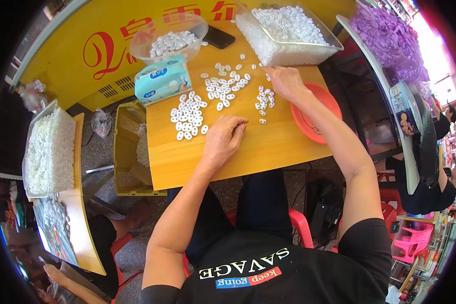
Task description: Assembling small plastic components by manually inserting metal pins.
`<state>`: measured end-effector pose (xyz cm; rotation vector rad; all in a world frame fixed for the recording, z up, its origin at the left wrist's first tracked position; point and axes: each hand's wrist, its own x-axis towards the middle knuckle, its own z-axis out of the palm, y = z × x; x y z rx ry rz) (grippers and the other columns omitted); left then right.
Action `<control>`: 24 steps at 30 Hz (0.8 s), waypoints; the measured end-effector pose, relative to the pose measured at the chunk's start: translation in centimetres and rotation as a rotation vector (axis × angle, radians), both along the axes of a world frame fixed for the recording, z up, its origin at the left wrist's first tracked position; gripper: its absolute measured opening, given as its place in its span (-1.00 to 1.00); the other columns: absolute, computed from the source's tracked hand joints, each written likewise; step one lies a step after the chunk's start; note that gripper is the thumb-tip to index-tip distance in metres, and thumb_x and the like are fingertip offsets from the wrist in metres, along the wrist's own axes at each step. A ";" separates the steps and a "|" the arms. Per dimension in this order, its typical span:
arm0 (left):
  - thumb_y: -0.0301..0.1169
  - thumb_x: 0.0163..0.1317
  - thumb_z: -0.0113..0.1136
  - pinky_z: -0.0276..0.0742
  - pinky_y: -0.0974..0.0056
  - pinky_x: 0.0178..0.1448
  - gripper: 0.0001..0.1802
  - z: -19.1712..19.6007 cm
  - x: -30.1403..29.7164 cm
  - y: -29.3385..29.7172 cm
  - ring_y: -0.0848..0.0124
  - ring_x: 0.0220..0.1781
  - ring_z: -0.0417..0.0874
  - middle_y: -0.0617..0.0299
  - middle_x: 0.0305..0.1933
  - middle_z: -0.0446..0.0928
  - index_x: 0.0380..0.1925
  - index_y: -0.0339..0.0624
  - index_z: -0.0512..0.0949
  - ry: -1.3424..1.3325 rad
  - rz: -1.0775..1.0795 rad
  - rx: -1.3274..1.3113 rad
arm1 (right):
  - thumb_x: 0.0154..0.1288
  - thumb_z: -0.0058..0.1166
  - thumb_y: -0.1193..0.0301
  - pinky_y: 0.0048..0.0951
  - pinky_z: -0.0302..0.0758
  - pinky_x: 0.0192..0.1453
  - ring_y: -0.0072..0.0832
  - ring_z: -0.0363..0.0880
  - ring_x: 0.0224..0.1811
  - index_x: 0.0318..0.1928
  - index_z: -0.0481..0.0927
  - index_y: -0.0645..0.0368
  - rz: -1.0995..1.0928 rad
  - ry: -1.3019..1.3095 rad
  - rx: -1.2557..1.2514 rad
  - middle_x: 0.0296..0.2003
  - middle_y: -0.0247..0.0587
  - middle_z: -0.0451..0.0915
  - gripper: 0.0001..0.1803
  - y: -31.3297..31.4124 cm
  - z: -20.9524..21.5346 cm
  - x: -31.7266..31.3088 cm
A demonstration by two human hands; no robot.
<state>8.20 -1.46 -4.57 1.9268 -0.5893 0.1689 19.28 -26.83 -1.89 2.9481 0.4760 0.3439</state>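
Observation:
My left hand rests on the wooden table with its fingers curled together; whatever they may hold is hidden. My right hand reaches to the far right, fingertips drawn together just before the clear tub of white pieces; what is between them is too small to make out. Beside it lies a small group of white pieces with dark marks. Left of that are a loose cluster of white oval pieces with two dark dots and a denser cluster of the same ovals.
A red round tray sits under my right forearm. Farther left are a tissue pack, a clear bowl of white pieces and a black phone. A yellow crate stands left of the table; other people sit on both sides.

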 end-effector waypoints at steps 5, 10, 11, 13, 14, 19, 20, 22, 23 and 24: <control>-0.49 0.22 0.19 0.51 0.11 -0.10 -0.89 -0.2 0.1 0.4 0.07 -0.18 0.61 0.04 -0.29 0.62 -0.27 -0.27 0.62 -0.025 0.006 0.011 | 0.21 -0.01 0.51 -0.06 0.60 -0.11 -0.08 0.71 -0.15 0.06 0.59 0.13 -0.121 0.176 -0.074 -0.23 0.06 0.70 -0.61 3.4 1.4 1.3; -0.49 0.23 0.19 0.51 0.10 -0.10 -0.89 -0.2 0.1 0.1 0.07 -0.18 0.61 0.04 -0.30 0.62 -0.27 -0.27 0.62 -0.028 0.002 -0.003 | 0.22 0.00 0.48 -0.07 0.60 -0.02 -0.07 0.70 -0.05 -0.01 0.62 0.21 -0.226 0.375 -0.144 -0.13 0.07 0.69 -0.68 4.2 1.9 2.2; -0.49 0.23 0.19 0.51 0.10 -0.10 -0.89 -0.3 0.1 0.1 0.07 -0.18 0.61 0.04 -0.30 0.61 -0.27 -0.27 0.62 -0.032 -0.003 -0.011 | 0.21 0.00 0.48 -0.08 0.60 -0.01 -0.06 0.69 -0.03 -0.05 0.64 0.19 -0.247 0.384 -0.074 -0.12 0.09 0.69 -0.70 4.2 1.9 2.1; -0.49 0.23 0.19 0.51 0.10 -0.10 -0.89 -0.5 0.2 0.2 0.07 -0.18 0.61 0.05 -0.30 0.61 -0.27 -0.27 0.61 -0.035 -0.008 -0.023 | 0.21 -0.01 0.48 -0.08 0.60 0.00 -0.06 0.68 -0.02 -0.09 0.66 0.18 -0.269 0.395 -0.008 -0.11 0.10 0.68 -0.71 4.1 2.0 1.7; -0.49 0.23 0.19 0.51 0.10 -0.11 -0.89 -0.5 0.2 0.3 0.07 -0.18 0.61 0.05 -0.30 0.61 -0.27 -0.27 0.61 -0.029 -0.008 -0.021 | 0.25 0.00 0.46 -0.05 0.59 -0.01 -0.02 0.68 -0.05 -0.04 0.63 0.17 -0.249 0.353 0.040 -0.13 0.10 0.68 -0.71 4.0 2.1 1.2; -0.49 0.23 0.18 0.50 0.09 -0.11 -0.89 -0.2 0.1 0.3 0.07 -0.18 0.60 0.05 -0.31 0.61 -0.27 -0.27 0.61 -0.030 -0.010 -0.017 | 0.29 0.15 0.36 -0.08 0.55 -0.01 -0.02 0.64 -0.08 0.00 0.60 0.16 0.006 -0.181 0.354 -0.14 0.02 0.67 -0.70 1.2 3.9 -2.0; -0.49 0.23 0.18 0.51 0.09 -0.11 -0.89 -0.2 0.2 0.5 0.07 -0.18 0.60 0.05 -0.31 0.61 -0.27 -0.27 0.61 -0.034 -0.012 -0.009 | 0.27 0.20 0.28 -0.13 0.52 0.00 -0.09 0.61 -0.09 -0.04 0.61 0.14 0.085 -0.454 0.295 -0.16 -0.09 0.64 -0.69 1.0 5.4 -2.1; -0.49 0.23 0.18 0.51 0.09 -0.11 -0.89 -0.2 0.2 0.5 0.07 -0.18 0.60 0.04 -0.31 0.61 -0.27 -0.26 0.61 -0.038 -0.023 -0.002 | 0.25 0.24 0.20 -0.17 0.48 0.00 -0.16 0.57 -0.09 -0.09 0.62 0.13 0.155 -0.726 0.226 -0.17 -0.20 0.62 -0.68 0.3 6.0 -1.9; -0.49 0.23 0.18 0.51 0.10 -0.11 -0.89 -0.2 0.2 0.6 0.07 -0.18 0.60 0.04 -0.31 0.61 -0.27 -0.26 0.62 -0.030 -0.016 0.017 | 0.23 0.26 0.17 -0.19 0.44 0.06 -0.20 0.53 -0.06 -0.11 0.63 0.11 0.170 -0.710 0.231 -0.11 -0.21 0.59 -0.66 -0.4 5.7 -0.8; -0.49 0.23 0.18 0.51 0.10 -0.11 -0.88 -0.3 0.2 0.6 0.07 -0.18 0.60 0.04 -0.32 0.61 -0.26 -0.26 0.62 -0.022 -0.009 0.038 | 0.21 0.28 0.13 -0.20 0.40 0.12 -0.23 0.50 -0.02 -0.12 0.63 0.09 0.185 -0.696 0.238 -0.06 -0.22 0.56 -0.65 -1.0 5.4 0.3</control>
